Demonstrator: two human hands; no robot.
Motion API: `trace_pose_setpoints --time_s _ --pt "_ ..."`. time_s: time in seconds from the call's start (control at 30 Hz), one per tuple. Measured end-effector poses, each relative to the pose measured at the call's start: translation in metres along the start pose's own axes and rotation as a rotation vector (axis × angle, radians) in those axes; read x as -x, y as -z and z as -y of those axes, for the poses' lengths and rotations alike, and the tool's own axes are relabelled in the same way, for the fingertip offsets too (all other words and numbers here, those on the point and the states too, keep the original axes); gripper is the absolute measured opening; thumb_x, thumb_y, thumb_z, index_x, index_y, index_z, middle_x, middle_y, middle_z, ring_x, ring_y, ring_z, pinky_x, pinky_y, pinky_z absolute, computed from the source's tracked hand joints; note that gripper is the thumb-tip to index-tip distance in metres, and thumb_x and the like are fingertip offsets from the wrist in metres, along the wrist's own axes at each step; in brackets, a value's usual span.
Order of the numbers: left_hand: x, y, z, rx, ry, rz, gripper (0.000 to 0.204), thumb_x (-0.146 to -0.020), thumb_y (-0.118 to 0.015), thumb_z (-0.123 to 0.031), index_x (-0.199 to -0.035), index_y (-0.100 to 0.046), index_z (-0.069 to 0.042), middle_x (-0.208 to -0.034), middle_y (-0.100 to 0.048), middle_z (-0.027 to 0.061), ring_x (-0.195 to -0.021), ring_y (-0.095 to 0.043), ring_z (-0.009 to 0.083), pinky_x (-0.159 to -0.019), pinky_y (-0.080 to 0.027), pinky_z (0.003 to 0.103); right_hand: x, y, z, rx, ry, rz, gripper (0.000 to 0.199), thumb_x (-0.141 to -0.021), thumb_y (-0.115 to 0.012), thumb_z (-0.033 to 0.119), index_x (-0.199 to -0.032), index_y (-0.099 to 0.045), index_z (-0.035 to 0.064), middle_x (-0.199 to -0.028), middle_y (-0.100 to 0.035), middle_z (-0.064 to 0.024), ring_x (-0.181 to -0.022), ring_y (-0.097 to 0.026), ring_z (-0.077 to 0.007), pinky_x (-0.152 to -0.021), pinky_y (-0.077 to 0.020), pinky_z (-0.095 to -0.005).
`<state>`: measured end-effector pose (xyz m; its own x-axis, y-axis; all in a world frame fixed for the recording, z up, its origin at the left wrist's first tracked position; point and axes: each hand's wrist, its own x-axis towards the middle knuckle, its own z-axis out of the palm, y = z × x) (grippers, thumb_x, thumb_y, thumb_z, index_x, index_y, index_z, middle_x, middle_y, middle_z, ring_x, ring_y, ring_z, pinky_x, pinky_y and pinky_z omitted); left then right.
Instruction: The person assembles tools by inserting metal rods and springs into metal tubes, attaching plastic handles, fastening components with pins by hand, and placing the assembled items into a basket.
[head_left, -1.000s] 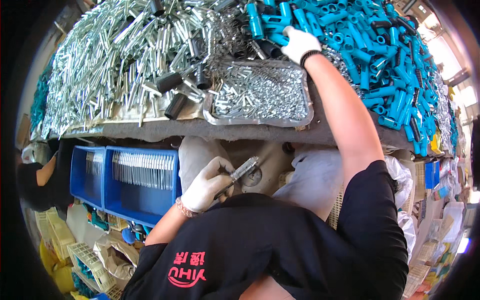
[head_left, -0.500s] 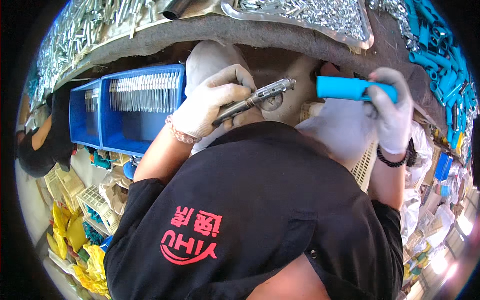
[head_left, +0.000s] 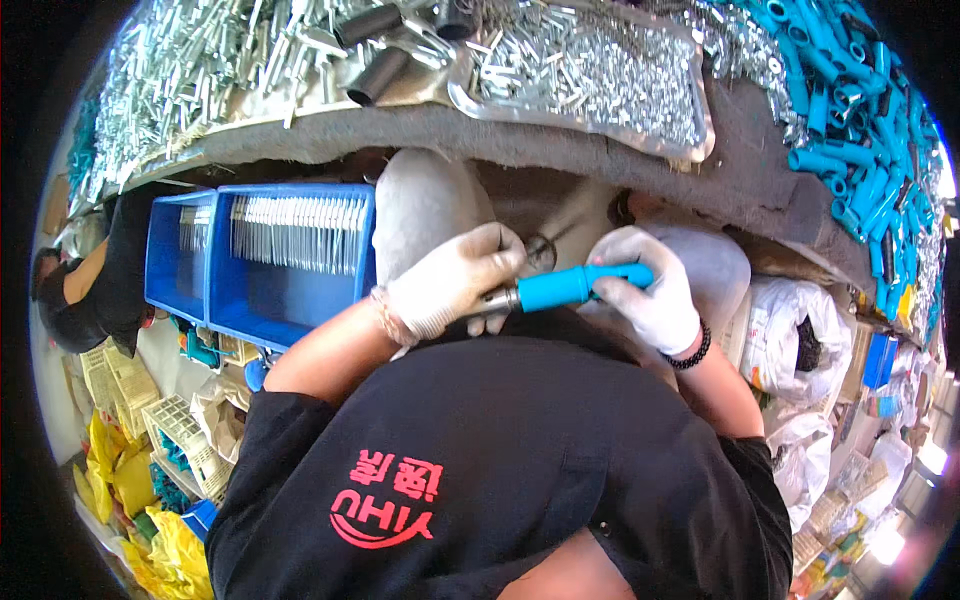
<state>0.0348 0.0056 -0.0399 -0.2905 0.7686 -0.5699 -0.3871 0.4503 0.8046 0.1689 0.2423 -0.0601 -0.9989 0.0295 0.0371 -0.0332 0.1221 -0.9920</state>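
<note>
My gloved left hand (head_left: 450, 278) is closed around a dark metal shaft (head_left: 502, 299), most of it hidden by the fingers. A bright blue plastic sleeve (head_left: 556, 290) covers the slotted end of that shaft. On the sleeve's right end, my gloved right hand (head_left: 655, 295) is closed with fingers and thumb. Both hands are low in front of my black shirt, with the two parts in one line, nearly level. How deep the shaft sits inside the sleeve cannot be seen.
Loose metal parts (head_left: 230, 60) and a tray (head_left: 590, 75) of small fittings cover the bench ahead, beside black tubes (head_left: 378, 76). Blue sleeves (head_left: 860, 150) pile at far right. Blue bins (head_left: 290, 300) with metal strips stand left; white sacks (head_left: 795, 345) lie right. Another person (head_left: 95, 280) is at far left.
My right hand has brought the blue sleeve left and down onto the metal shaft's end. My left hand has stayed near its place, still gripping the shaft. The view has tilted slightly toward the bench.
</note>
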Motion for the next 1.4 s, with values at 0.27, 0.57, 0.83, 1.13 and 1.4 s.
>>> trace_pose_setpoints --time_s 0.27,0.57,0.83,1.13,1.4 --pt "0.009 0.001 -0.003 -0.105 0.048 -0.075 0.028 -0.099 -0.054 -0.019 -0.122 -0.055 -0.003 -0.079 -0.064 0.0054 -0.046 -0.055 0.0087 -0.036 -0.04 0.023 0.002 -0.016 -0.014 0.006 0.062 0.017 0.017 -0.086 -0.071 0.006 -0.097 -0.059 0.0012 -0.099 -0.064 -0.0108 -0.092 -0.063 -0.0198 -0.081 -0.051 -0.0343" --pt "0.004 0.011 0.024 -0.174 -0.156 -0.114 0.025 -0.096 -0.059 -0.021 -0.113 -0.062 -0.003 -0.073 -0.063 0.0031 -0.044 -0.055 0.008 -0.036 -0.04 0.023 -0.001 -0.028 -0.019 -0.056 0.056 -0.001 0.019 -0.084 -0.071 0.002 -0.098 -0.059 0.0033 -0.099 -0.064 -0.0124 -0.092 -0.063 -0.0227 -0.081 -0.0506 -0.0349" --pt "0.011 0.014 0.01 -0.123 -0.007 -0.131 0.022 -0.095 -0.059 -0.018 -0.111 -0.064 -0.004 -0.071 -0.062 0.0022 -0.047 -0.055 0.0074 -0.04 -0.041 0.023 -0.003 -0.036 -0.016 0.093 0.257 -0.049 0.016 -0.084 -0.069 0.0 -0.096 -0.059 0.002 -0.098 -0.064 -0.011 -0.088 -0.064 -0.0207 -0.078 -0.0523 -0.0348" --pt "0.008 0.015 0.009 -0.026 0.083 0.06 0.031 -0.101 -0.054 -0.03 -0.117 -0.061 -0.004 -0.073 -0.061 0.002 -0.048 -0.054 0.0076 -0.04 -0.042 0.022 -0.001 -0.04 -0.017 0.047 0.24 -0.036 0.015 -0.085 -0.069 0.001 -0.096 -0.06 0.0023 -0.096 -0.063 -0.0113 -0.088 -0.063 -0.019 -0.077 -0.0516 -0.0335" --pt "0.009 0.008 0.011 0.096 -0.099 0.209 0.067 -0.098 -0.055 -0.052 -0.144 -0.045 -0.005 -0.087 -0.059 0.005 -0.051 -0.048 0.0074 -0.041 -0.035 0.022 -0.03 -0.046 -0.005 0.24 -0.045 -0.052 0.014 -0.087 -0.068 0.01 -0.095 -0.058 0.0041 -0.093 -0.06 -0.0136 -0.085 -0.061 -0.0284 -0.078 -0.05 -0.0363"
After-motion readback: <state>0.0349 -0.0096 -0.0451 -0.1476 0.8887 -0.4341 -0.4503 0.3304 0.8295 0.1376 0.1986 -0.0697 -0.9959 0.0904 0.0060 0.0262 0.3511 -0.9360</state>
